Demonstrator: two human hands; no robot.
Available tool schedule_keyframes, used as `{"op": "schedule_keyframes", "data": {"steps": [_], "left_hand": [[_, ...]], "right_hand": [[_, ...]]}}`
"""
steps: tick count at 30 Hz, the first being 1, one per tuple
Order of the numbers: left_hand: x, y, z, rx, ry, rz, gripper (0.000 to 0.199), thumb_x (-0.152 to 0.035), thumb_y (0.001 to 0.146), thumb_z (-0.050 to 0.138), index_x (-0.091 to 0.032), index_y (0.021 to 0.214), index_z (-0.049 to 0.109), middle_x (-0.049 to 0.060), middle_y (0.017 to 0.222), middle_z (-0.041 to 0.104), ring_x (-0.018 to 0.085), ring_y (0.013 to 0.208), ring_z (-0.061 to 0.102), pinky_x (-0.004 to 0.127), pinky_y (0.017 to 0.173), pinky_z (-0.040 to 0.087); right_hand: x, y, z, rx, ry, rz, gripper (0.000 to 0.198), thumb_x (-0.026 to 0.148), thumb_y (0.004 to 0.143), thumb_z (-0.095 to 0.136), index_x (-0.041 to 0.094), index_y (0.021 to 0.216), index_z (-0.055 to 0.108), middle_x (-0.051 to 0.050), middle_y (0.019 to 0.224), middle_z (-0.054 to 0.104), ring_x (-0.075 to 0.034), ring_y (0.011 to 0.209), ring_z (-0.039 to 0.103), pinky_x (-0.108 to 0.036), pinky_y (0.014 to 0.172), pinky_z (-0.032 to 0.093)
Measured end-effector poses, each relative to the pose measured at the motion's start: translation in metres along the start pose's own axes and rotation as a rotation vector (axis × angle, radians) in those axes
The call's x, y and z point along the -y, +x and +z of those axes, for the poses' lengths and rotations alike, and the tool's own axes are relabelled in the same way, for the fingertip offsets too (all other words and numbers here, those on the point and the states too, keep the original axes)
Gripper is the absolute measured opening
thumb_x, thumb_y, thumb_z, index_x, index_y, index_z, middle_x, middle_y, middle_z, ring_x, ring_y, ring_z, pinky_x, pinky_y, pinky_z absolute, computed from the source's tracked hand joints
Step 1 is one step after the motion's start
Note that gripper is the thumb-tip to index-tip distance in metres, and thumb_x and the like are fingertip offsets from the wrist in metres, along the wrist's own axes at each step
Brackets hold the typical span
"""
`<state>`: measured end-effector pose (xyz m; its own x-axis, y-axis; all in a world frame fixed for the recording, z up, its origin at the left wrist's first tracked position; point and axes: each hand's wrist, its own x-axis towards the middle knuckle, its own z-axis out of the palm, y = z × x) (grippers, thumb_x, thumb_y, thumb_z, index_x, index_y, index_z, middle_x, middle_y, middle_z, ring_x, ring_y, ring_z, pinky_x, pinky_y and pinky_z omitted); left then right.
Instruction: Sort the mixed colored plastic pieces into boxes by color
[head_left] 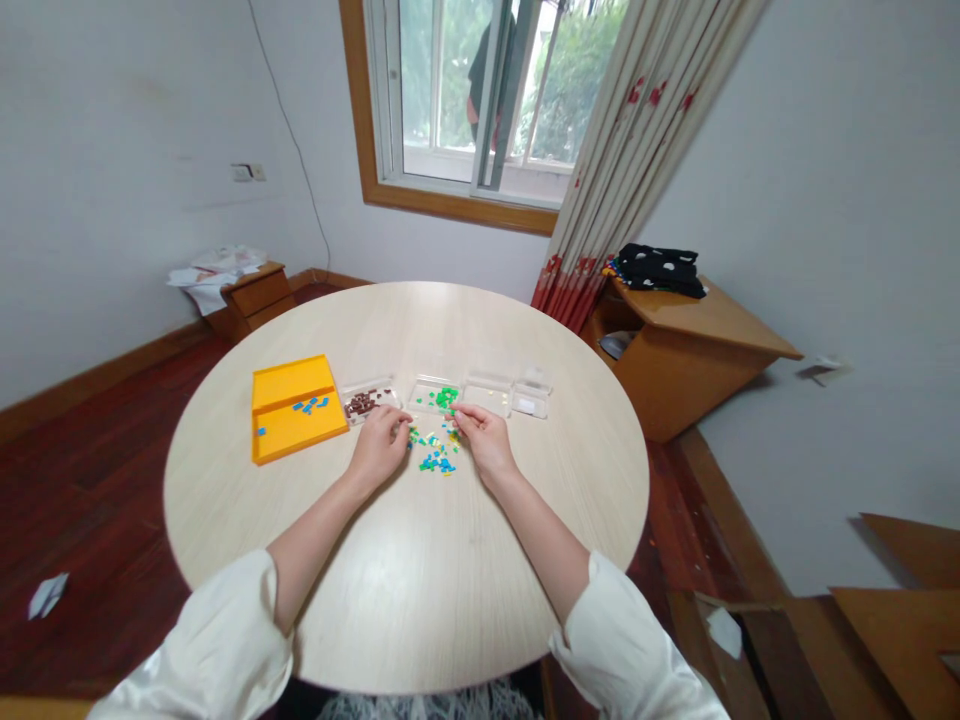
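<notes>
On the round table lies a loose pile of small blue, green and yellow pieces (435, 462). My left hand (380, 445) rests at the pile's left edge with its fingers curled; what they hold, if anything, is too small to make out. Over the right side of the pile, my right hand (484, 437) pinches thumb and fingers together, near the clear box of green pieces (444, 398). Just beyond my left hand stands a clear box with brown pieces (363, 403). An open yellow case (292, 435) at the left has several blue pieces (309, 405) inside.
Beyond my right hand sit a clear box with a few pale pieces (491, 400) and a smaller clear box (529, 400). The round table (420, 590) has its far edge towards the window. A wooden cabinet (697, 330) stands behind it at the right.
</notes>
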<state>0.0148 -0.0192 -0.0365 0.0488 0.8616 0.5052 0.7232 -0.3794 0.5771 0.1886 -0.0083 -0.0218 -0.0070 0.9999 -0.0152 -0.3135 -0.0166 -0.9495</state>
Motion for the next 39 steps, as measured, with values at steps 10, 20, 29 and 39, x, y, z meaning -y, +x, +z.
{"op": "schedule_keyframes", "data": {"steps": [10,20,29,39], "left_hand": [[-0.003,-0.002,-0.007,-0.007,0.029,-0.017,0.019,-0.021,0.082,0.042,-0.016,0.079,0.060,0.006,0.079,0.059,0.020,0.084,0.054,0.034,0.078,0.043],[-0.005,-0.005,-0.005,0.025,0.001,-0.036,0.020,-0.014,0.080,0.043,-0.017,0.082,0.063,0.006,0.081,0.059,0.019,0.086,0.053,0.034,0.080,0.043],[-0.003,-0.003,-0.005,0.161,-0.102,-0.054,0.022,-0.012,0.081,0.044,-0.016,0.086,0.065,0.006,0.083,0.057,0.018,0.084,0.053,0.032,0.078,0.044],[-0.005,-0.002,-0.004,0.232,-0.124,-0.037,0.022,-0.013,0.083,0.044,-0.017,0.090,0.065,0.007,0.086,0.056,0.019,0.088,0.052,0.034,0.080,0.044]], "right_hand": [[-0.011,-0.021,0.019,-0.050,-0.082,-0.026,0.019,0.028,0.069,0.060,0.017,0.083,0.067,-0.002,0.076,0.069,-0.013,0.068,0.061,-0.024,0.060,0.047],[0.006,-0.009,0.005,-0.079,-0.631,-0.549,0.020,0.024,0.083,0.049,0.019,0.089,0.067,-0.006,0.087,0.068,-0.017,0.084,0.058,-0.031,0.078,0.045],[0.009,0.041,-0.005,-0.084,-1.124,-0.671,0.024,0.022,0.088,0.048,0.019,0.104,0.065,-0.007,0.095,0.069,-0.020,0.093,0.055,-0.038,0.087,0.032],[0.001,0.023,-0.017,-0.028,-1.223,-0.779,0.023,0.019,0.089,0.044,0.020,0.100,0.065,-0.005,0.089,0.068,-0.019,0.088,0.054,-0.035,0.084,0.029]]}}
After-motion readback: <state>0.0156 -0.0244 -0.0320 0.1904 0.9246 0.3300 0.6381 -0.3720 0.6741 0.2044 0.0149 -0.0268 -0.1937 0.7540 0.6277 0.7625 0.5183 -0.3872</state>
